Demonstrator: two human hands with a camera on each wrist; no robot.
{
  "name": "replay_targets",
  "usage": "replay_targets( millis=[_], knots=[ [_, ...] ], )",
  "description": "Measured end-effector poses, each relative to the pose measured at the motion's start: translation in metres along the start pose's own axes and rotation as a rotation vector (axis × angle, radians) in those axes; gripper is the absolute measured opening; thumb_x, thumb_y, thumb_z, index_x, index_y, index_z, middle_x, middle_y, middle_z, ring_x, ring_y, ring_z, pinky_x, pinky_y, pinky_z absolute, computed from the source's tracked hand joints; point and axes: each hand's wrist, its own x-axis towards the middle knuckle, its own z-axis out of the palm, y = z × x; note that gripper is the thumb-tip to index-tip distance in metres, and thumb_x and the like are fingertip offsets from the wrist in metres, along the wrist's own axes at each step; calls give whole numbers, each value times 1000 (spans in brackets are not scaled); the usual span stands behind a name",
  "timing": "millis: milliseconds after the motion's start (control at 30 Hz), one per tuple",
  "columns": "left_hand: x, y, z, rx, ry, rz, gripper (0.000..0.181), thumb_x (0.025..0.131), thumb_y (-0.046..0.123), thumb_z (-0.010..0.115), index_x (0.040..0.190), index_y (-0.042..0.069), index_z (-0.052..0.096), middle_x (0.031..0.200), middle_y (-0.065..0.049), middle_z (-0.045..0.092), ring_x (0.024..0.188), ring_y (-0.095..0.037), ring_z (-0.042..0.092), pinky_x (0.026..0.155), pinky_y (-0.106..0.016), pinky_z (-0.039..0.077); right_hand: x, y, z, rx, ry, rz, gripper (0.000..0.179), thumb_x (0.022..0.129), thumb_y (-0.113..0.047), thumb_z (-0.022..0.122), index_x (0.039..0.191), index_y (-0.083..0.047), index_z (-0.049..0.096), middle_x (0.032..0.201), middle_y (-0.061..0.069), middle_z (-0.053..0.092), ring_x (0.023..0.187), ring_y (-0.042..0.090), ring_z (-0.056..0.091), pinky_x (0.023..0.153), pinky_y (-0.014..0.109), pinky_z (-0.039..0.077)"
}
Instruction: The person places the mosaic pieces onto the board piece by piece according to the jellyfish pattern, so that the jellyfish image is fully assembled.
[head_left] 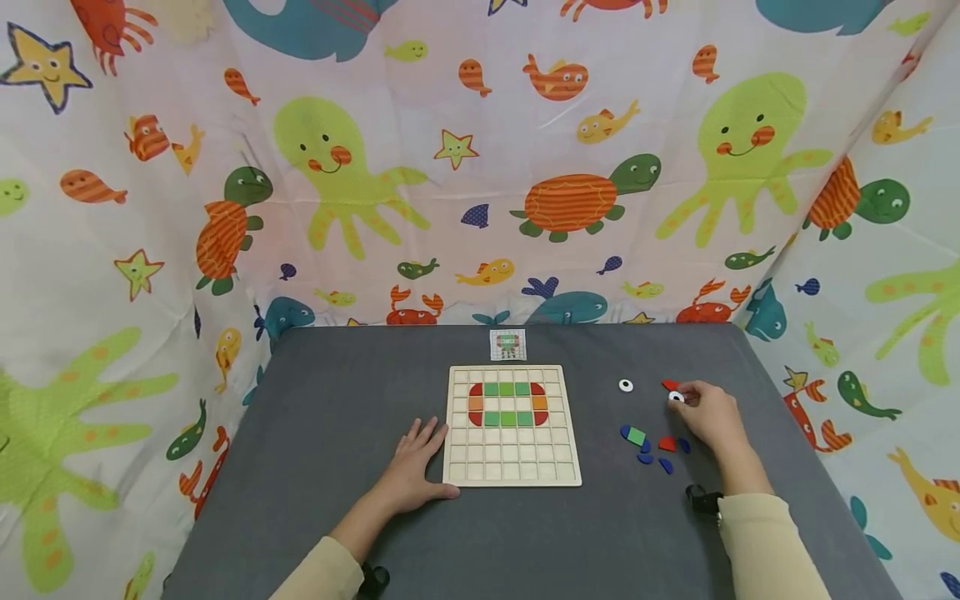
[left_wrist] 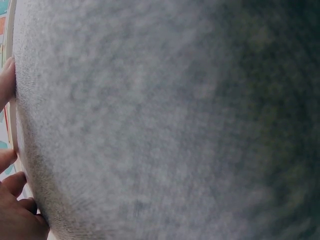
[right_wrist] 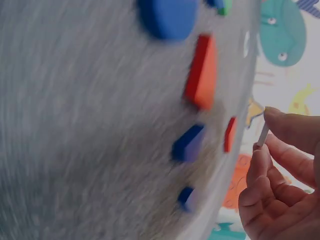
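Observation:
My left hand lies with spread fingers at the left edge of a square wooden grid board, the thumb by its lower left corner. Red, green and orange tiles form a rounded ring on the board's upper part. To the right, my right hand pinches a white disc with a black dot between thumb and fingers; the right wrist view shows the disc edge-on. Beneath it lies a red piece. A second dotted white disc lies left of that hand.
Between board and right hand are a green tile, a red piece and several blue pieces. A small picture card lies behind the board on the grey tabletop. A sea-animal curtain hangs behind and at both sides.

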Motion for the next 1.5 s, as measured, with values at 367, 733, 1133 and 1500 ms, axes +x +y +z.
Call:
replay_targets(
  millis=[367, 733, 1133, 1500],
  knots=[
    [2, -1, 2, 6, -2, -7, 112, 73, 55, 86, 161, 19, 29, 169, -8, 19, 157, -37, 4, 124, -60, 13, -3, -38, 6, 47, 68, -132, 26, 91, -20, 76, 111, -3, 73, 96, 14, 65, 82, 25, 57, 66, 31, 47],
    [1, -2, 1, 13, 1, -3, 112, 73, 55, 86, 161, 18, 29, 169, -8, 19, 157, -36, 5, 124, -60, 13, -2, -70, 24, 93, 50, -227, 27, 89, -19, 79, 110, -4, 74, 99, 15, 67, 82, 24, 62, 66, 33, 51],
    [1, -2, 0, 23, 6, -5, 111, 73, 55, 86, 161, 19, 29, 169, -8, 20, 157, -36, 5, 124, -61, 14, -1, -108, 58, 86, -22, -254, 29, 86, -21, 82, 110, -8, 75, 99, 10, 68, 79, 21, 61, 63, 34, 50],
    [1, -2, 1, 9, -9, 5, 111, 74, 54, 86, 161, 18, 28, 169, -8, 19, 157, -37, 4, 124, -61, 13, -2, -137, 79, 123, -91, -319, 30, 86, -21, 82, 111, -7, 75, 97, 10, 67, 78, 20, 58, 61, 32, 48]
  ],
)
